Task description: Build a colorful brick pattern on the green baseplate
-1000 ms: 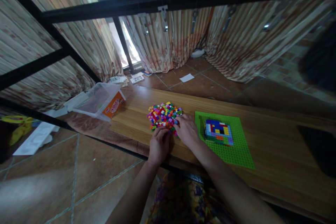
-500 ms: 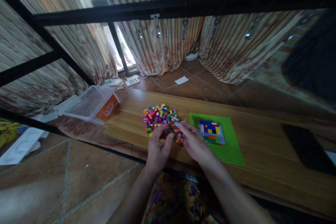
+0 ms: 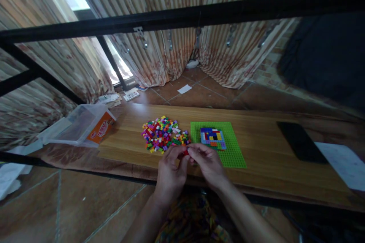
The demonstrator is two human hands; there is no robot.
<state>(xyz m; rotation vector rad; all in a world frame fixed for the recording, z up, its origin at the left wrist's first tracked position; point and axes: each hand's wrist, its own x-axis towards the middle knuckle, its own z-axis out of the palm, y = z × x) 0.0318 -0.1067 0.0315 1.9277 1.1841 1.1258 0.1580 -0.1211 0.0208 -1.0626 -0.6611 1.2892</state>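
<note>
My left hand (image 3: 172, 169) and my right hand (image 3: 207, 162) meet at the fingertips just in front of a heap of loose toy bricks (image 3: 161, 133). Between the fingertips shows a small red brick (image 3: 186, 152), pinched from both sides. Whether a second brick is pressed against it is hidden by the fingers. Right of the heap lies a green baseplate (image 3: 235, 153), partly behind my right hand. It carries a square build of bricks (image 3: 213, 136), mostly blue, red, yellow and light blue.
The wooden board (image 3: 256, 129) bears a dark flat tablet-like object (image 3: 302, 142) and a white sheet (image 3: 342, 163) at right. A clear plastic box (image 3: 76, 125) with an orange label rests at its left end. A black metal bar (image 3: 171, 19) crosses above, before curtains (image 3: 182, 49).
The view has shifted, so the board's things sit further left. My fingertips have drawn together around the red brick; earlier the left fingers were apart, and a light blue piece showed at the right fingertips.
</note>
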